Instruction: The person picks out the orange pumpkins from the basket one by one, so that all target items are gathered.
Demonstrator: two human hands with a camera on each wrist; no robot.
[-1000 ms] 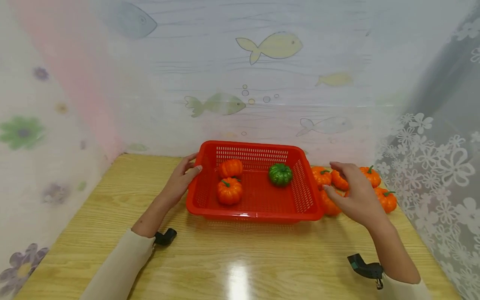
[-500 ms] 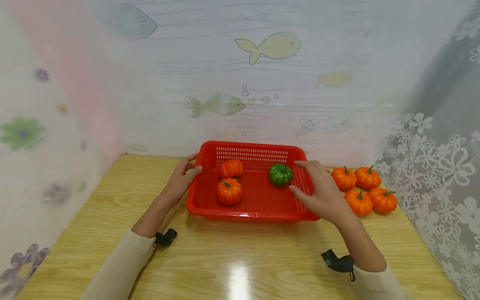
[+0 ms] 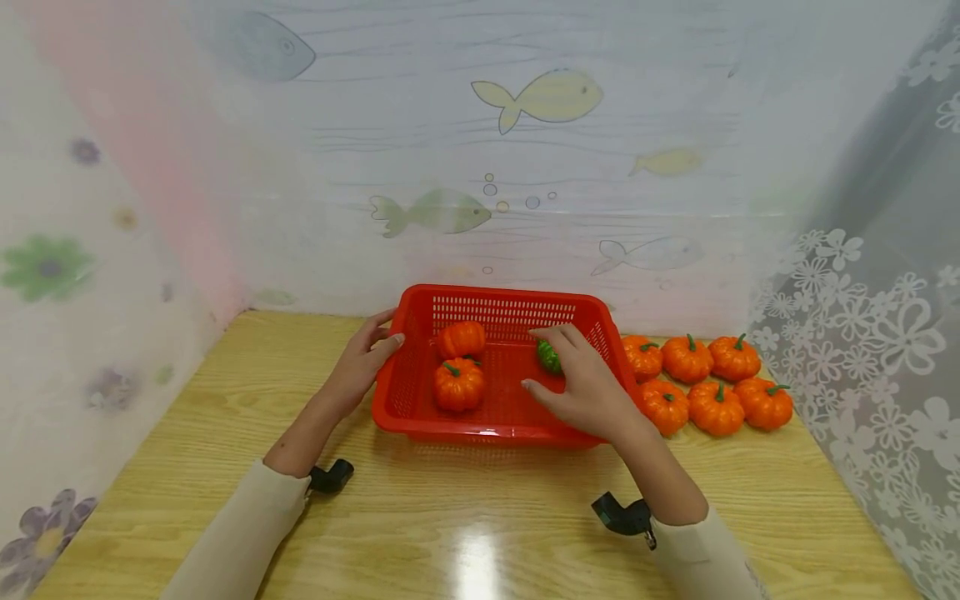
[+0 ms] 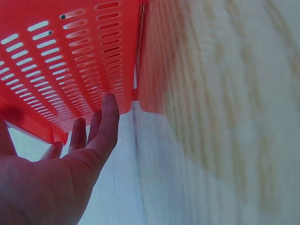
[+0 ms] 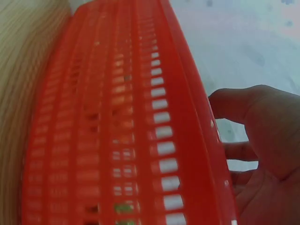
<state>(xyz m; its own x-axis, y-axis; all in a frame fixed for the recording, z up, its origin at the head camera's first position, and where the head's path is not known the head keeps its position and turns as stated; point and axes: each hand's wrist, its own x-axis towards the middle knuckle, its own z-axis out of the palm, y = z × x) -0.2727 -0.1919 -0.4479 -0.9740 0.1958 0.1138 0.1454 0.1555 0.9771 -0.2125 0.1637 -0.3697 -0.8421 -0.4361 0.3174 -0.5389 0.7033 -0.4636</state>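
A red plastic basket [image 3: 510, 432] with slotted sides stands on the table. My left hand [image 3: 362, 363] holds its left side, thumb over the rim and fingers [image 4: 108, 123] along the outside wall. My right hand [image 3: 588, 382] is over the basket, thumb and fingers spread apart with nothing between them. It partly hides a green pumpkin [image 3: 548, 357] in the basket's right half. Two orange pumpkins [image 3: 459, 385] lie in the left half, one behind the other. In the right wrist view, the right hand [image 5: 269, 140] shows beyond the basket's rim [image 5: 206, 126].
Several more orange pumpkins [image 3: 717, 408] with green stems stand in two rows to the right of the basket, the nearest right by its wall. The wooden table [image 3: 420, 525] ends at a curtain printed with fish behind and lacy white flowers on the right.
My right hand has moved left, from above the orange pumpkins on the table to over the basket near the green pumpkin. The left hand and basket have stayed in place.
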